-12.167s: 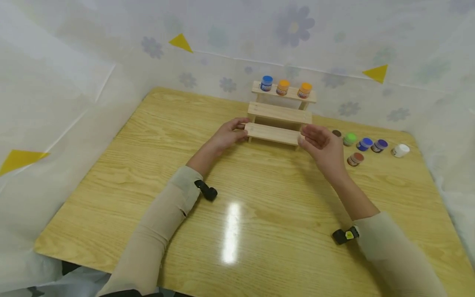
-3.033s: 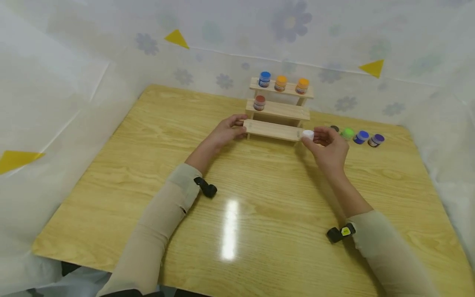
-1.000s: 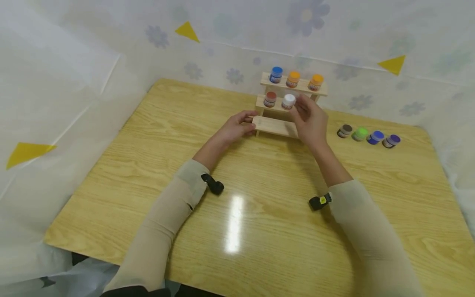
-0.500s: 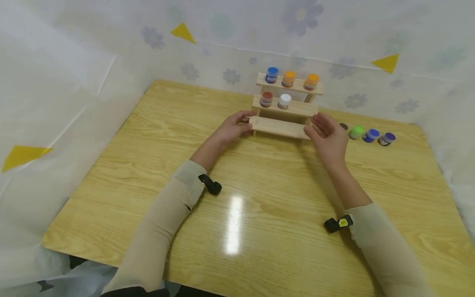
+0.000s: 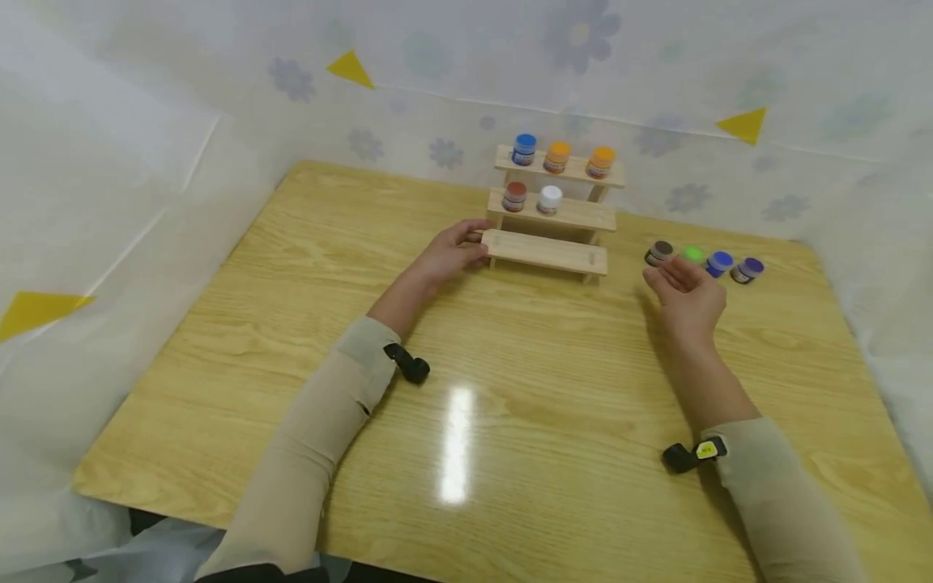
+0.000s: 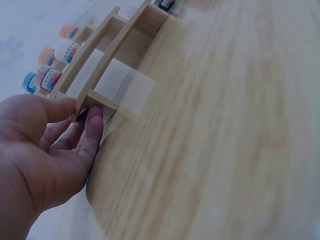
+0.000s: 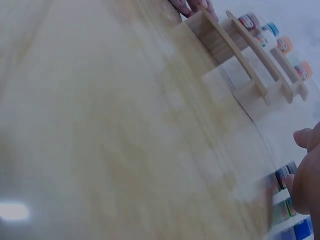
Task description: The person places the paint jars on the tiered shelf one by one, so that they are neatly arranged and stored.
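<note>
A three-step wooden rack (image 5: 543,253) stands near the table's back. My left hand (image 5: 446,257) pinches the left end of its lowest step; in the left wrist view the thumb lies over the board and the fingers curl beneath. On the top step are a blue paint jar (image 5: 523,151) and two orange ones. A red-brown paint jar (image 5: 514,197) and a white paint jar (image 5: 550,201) share the middle step. Right of the rack, my right hand (image 5: 688,304) hovers with loosely bent fingers, nothing in them, partly covering a green-lidded jar (image 5: 692,255).
Beside the green jar on the table stand a dark brown jar (image 5: 659,253), a blue jar (image 5: 718,263) and a purple jar (image 5: 747,270). A white flowered sheet (image 5: 466,105) hangs behind the wooden table (image 5: 554,389).
The red-brown jar and then the white jar went from the table to the middle step. My right hand released the white one and moved right to the jars; my left hand stayed.
</note>
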`<action>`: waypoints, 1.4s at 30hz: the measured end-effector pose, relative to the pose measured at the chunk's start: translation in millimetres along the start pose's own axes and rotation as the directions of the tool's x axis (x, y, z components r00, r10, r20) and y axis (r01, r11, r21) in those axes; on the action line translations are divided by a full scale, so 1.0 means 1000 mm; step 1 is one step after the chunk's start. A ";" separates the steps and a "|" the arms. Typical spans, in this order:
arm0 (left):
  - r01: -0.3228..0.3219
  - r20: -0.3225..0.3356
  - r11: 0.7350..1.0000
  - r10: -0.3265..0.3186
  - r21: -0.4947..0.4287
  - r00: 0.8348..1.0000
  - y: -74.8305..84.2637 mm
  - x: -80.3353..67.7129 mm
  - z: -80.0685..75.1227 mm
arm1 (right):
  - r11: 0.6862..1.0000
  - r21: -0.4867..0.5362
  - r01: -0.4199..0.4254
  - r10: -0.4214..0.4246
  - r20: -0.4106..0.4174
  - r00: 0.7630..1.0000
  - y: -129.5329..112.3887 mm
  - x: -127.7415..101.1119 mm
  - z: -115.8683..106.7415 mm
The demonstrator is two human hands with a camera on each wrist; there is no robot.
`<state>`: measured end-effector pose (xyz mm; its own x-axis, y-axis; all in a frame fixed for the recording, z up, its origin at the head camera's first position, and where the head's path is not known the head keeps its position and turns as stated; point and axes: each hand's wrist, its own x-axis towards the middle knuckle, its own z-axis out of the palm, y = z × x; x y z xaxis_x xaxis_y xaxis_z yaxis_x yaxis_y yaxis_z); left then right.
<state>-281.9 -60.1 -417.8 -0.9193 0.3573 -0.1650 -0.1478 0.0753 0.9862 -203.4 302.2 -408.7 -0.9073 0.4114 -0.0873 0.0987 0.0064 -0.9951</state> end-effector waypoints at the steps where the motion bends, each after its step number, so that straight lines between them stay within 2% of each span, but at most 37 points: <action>1: 0.004 0.000 1.000 -0.004 0.002 1.000 0.000 -0.001 0.000 | 1.000 -0.011 -0.005 0.005 -0.010 1.000 0.002 0.003 -0.002; 9: 0.001 0.001 1.000 -0.001 -0.004 1.000 0.000 -0.001 0.000 | 0.985 -0.170 -0.015 0.004 -0.061 0.998 0.011 0.028 -0.011; 16: -0.003 0.002 1.000 0.003 0.003 1.000 -0.001 0.000 0.001 | 0.926 -0.376 0.048 -0.074 -0.053 0.996 0.015 0.041 -0.008; 22: 0.016 0.015 1.000 -0.015 -0.001 1.000 0.001 0.002 0.001 | 0.912 -0.407 0.057 -0.091 -0.064 0.994 0.015 0.047 -0.003; 29: 0.042 0.020 0.999 -0.041 -0.027 0.999 0.004 0.001 -0.001 | 0.871 -0.484 0.089 -0.131 -0.054 0.990 0.019 0.054 0.001; 31: 0.039 0.012 0.999 -0.039 -0.020 0.999 0.003 0.001 -0.001 | 0.862 -0.498 0.092 -0.137 -0.054 0.989 0.020 0.056 0.002; 37: -0.003 -0.015 1.000 0.003 0.007 1.000 -0.004 0.000 0.001 | 0.864 -0.492 0.107 -0.151 -0.052 0.987 0.024 0.054 0.001; 42: -0.012 -0.020 1.000 0.013 0.006 1.000 -0.002 0.002 0.002 | 0.850 -0.508 0.142 -0.187 -0.038 0.982 0.022 0.048 0.001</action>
<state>-282.4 -57.9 -419.8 -0.9283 0.3391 -0.1523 -0.1342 0.0763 0.9880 -245.1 321.7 -435.0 -0.8933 0.4377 0.1018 0.1629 0.5266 -0.8344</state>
